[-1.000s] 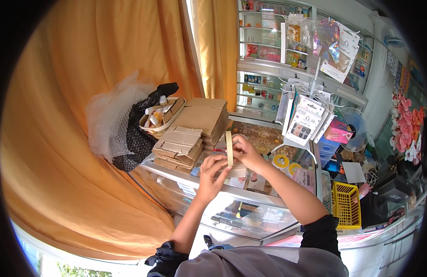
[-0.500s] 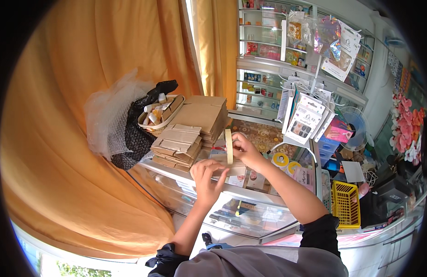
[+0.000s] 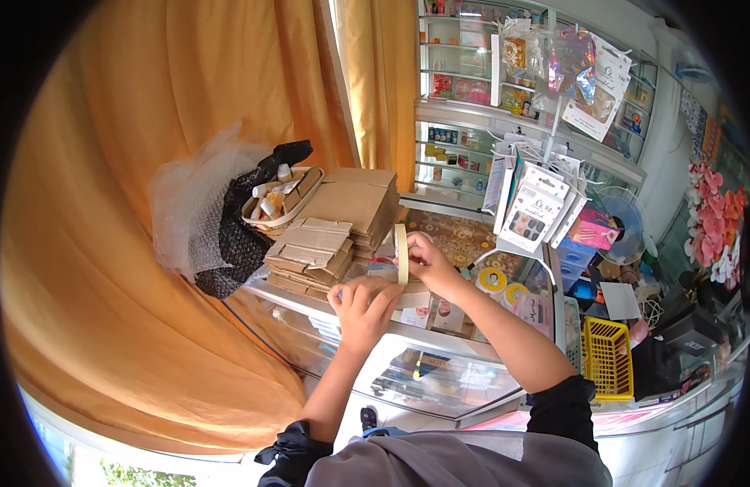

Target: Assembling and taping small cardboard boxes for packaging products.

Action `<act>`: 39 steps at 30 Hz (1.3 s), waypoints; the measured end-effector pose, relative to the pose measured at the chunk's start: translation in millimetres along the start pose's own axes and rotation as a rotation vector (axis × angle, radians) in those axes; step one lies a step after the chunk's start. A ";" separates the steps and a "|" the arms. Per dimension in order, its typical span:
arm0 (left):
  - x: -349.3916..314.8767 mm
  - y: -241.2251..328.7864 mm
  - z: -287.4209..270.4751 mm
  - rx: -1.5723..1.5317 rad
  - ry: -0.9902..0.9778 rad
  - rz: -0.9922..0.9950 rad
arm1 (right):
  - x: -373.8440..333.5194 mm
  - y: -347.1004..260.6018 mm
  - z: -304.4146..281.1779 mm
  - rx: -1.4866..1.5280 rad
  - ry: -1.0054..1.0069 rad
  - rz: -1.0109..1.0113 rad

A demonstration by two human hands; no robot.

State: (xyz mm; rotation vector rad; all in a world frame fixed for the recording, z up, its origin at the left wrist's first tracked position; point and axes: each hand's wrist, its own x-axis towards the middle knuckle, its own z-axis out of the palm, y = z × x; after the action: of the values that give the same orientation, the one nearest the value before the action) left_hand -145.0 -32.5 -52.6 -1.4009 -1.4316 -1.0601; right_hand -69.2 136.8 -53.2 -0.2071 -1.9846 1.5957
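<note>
My right hand (image 3: 430, 266) grips a roll of pale yellow tape (image 3: 402, 253), which stands on edge. Under the roll lies a small brown cardboard box (image 3: 414, 299) at the front of the glass counter; the hands partly hide it. My left hand (image 3: 363, 312) is bent over the near left side of this box, thumb and fingers drawn together beside the bottom of the roll. Whether it also pinches the tape's end is hidden. Just left of the hands is a stack of folded cardboard boxes (image 3: 312, 243).
Behind the stack are larger cardboard boxes (image 3: 351, 199) and a basket of small bottles (image 3: 308, 197). Black bubble wrap (image 3: 229, 243) hangs at the counter's left. A rack of white packets (image 3: 533, 215) stands right of centre, a yellow basket (image 3: 609, 357) farther right. Round yellow-lidded containers (image 3: 492, 281) sit near my right forearm.
My left hand has shifted slightly left, and its raised, spread fingers have curled down over the box. The tape roll has turned a little, showing more of its ring; my right hand still holds it.
</note>
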 end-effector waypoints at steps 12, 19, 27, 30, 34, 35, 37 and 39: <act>3.7 -2.4 4.7 0.062 -0.002 -0.001 | -5.2 -15.3 1.5 -0.119 0.012 -0.017; 3.5 -5.4 0.5 -0.042 -0.023 -0.008 | -5.7 -17.0 1.1 -0.083 0.000 0.013; -7.5 13.9 -11.8 -0.524 -0.072 -0.529 | -5.1 -12.4 1.7 -0.140 0.003 -0.019; 5.9 22.7 -19.5 -0.673 -0.303 -0.734 | -2.6 -4.9 -0.8 -0.067 0.005 -0.021; 5.1 17.2 -15.1 -0.960 -0.474 -0.848 | -3.8 -10.0 -0.2 -0.009 -0.052 0.049; 6.9 16.2 -14.8 -1.047 -0.547 -0.917 | -4.6 -12.7 -0.1 0.003 -0.053 0.070; 10.1 16.5 -13.9 -1.052 -0.560 -0.925 | -2.9 -10.5 0.4 0.015 -0.047 0.078; 10.4 17.4 -12.6 -1.055 -0.573 -0.933 | -2.6 -9.4 0.3 0.027 -0.041 0.084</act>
State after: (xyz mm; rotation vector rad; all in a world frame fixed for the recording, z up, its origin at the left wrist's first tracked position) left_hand -127.6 -41.5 -38.9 -1.8549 -2.1746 -2.3910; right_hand -65.1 132.8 -45.3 -0.2519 -2.0079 1.6913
